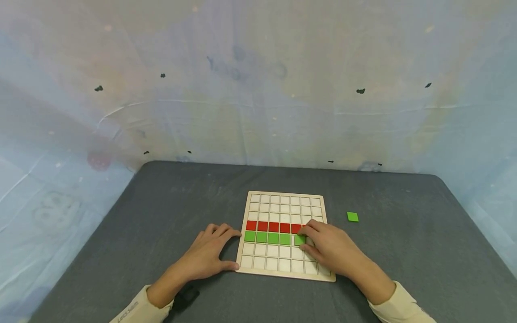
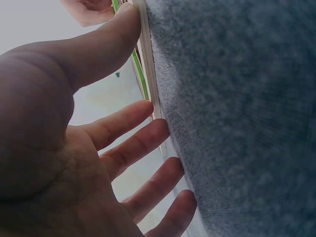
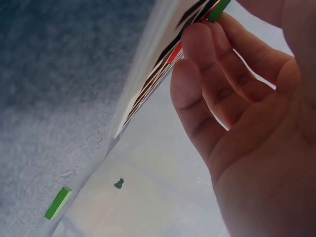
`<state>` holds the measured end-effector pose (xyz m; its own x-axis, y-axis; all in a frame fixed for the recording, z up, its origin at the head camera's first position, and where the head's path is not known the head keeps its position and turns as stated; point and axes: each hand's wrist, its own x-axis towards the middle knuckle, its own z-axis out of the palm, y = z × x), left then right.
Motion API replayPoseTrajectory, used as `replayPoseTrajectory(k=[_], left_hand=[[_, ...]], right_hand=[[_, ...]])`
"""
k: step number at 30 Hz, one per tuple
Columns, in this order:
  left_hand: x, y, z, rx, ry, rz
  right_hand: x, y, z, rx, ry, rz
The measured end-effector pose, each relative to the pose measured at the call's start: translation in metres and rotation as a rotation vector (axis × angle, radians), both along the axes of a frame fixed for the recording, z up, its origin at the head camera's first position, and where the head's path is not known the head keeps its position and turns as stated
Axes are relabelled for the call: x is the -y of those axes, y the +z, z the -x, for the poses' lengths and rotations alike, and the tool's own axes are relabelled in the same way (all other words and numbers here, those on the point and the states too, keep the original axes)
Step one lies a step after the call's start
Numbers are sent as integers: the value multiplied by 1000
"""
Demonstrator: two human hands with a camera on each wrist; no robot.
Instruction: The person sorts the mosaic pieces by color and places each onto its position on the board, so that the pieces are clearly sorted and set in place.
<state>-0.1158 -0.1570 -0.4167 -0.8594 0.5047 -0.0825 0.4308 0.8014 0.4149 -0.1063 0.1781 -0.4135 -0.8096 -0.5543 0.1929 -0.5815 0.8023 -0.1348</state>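
A wooden grid board (image 1: 284, 265) lies on the dark table, with a row of red square tiles (image 1: 273, 227) and, just below it, a row of green square tiles (image 1: 261, 237). My right hand (image 1: 333, 249) reaches over the board's right side and pinches a green tile (image 1: 300, 240) between thumb and fingers, at the fifth cell of the green row. That tile sits slightly askew. My left hand (image 1: 208, 252) has its fingers spread, thumb and index fingertip touching the board's left edge (image 2: 148, 59). Part of the red row's right end is hidden behind my right hand.
One loose green tile (image 1: 352, 217) lies on the table to the right of the board. The dark cloth-covered table (image 1: 194, 193) has rounded far corners. Behind it hangs a pale, patterned sheet (image 1: 258, 89) with small dark marks.
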Motion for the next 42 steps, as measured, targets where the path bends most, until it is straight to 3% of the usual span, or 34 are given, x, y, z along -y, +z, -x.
replayPoseTrajectory(k=[20,28,42], left_hand=[[1,-1,0,2,-1,3],[0,0,0,4,4,2],[0,0,1,4,6,3]], right_hand=[[7,-1,4,-4,10,13],[7,-4,5,-45,14,24],[6,-3,4,-14,4,12]])
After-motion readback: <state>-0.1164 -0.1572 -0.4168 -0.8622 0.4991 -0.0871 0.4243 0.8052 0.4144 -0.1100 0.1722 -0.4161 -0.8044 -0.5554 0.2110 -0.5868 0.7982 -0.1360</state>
